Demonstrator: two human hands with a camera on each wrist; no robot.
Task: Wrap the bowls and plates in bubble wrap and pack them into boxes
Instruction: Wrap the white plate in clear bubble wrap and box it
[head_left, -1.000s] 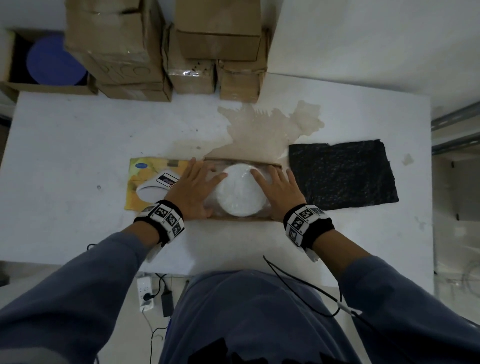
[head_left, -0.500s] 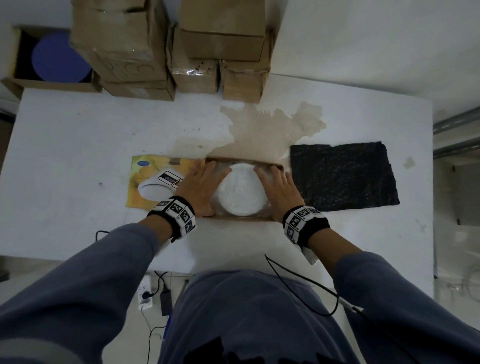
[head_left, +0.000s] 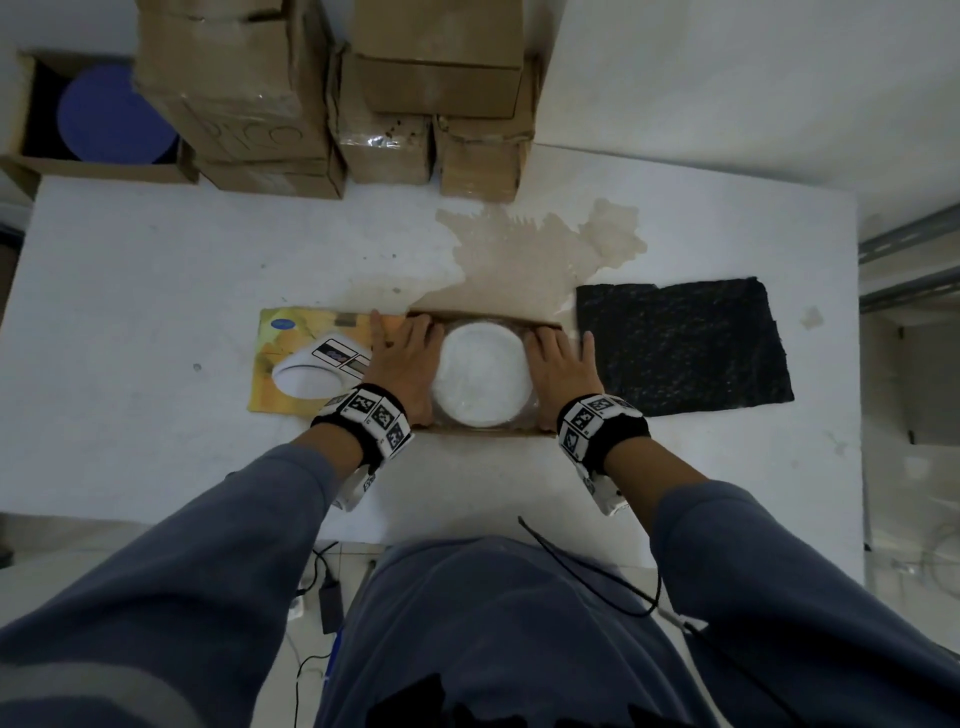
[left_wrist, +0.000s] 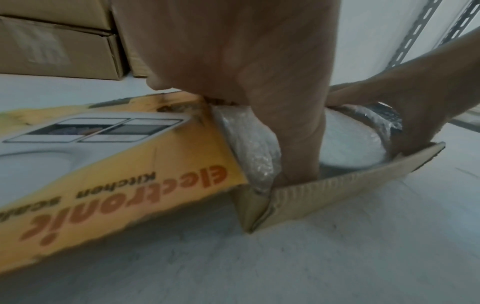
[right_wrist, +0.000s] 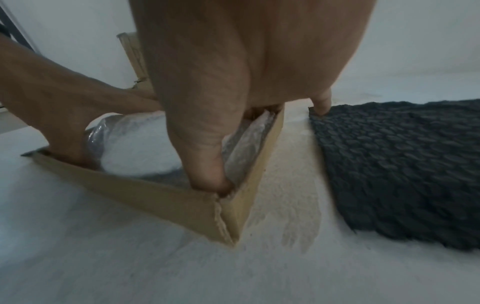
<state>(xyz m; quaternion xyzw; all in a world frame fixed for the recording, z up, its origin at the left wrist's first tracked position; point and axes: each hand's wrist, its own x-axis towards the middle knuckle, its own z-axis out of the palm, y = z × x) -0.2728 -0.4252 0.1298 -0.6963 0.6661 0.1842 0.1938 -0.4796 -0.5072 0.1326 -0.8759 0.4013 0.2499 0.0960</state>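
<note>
Your two hands are down in a low brown box (head_left: 483, 431) on the white table (head_left: 156, 291). A white plate (head_left: 480, 379) wrapped in clear bubble wrap (left_wrist: 252, 148) lies flat in the middle of that box.

Your left hand (head_left: 402, 358) is on the left side of the plate. Its fingers are straight and point away from you. They push down on the bubble wrap at the left end of the box. From the left wrist view, your thumb goes down inside the near wall of the box, just beside the plate.

Your right hand (head_left: 561, 364) is on the right side of the plate. Its fingers are straight too. From the right wrist view, your thumb presses into the near right corner of the box, on the wrap. Your little finger reaches out past the box to the edge of the black sheet (head_left: 680, 348).

That black sheet lies flat on the table, just to the right of the box. A yellow flap (head_left: 291, 364) with a picture and words on it lies flat to the left of the box, joined to it.

At the far edge of the table stand some shut brown boxes (head_left: 332, 88). An open box (head_left: 31, 161) with something round and blue inside is at the far left. A brown stain (head_left: 524, 254) marks the table behind the low box.
</note>
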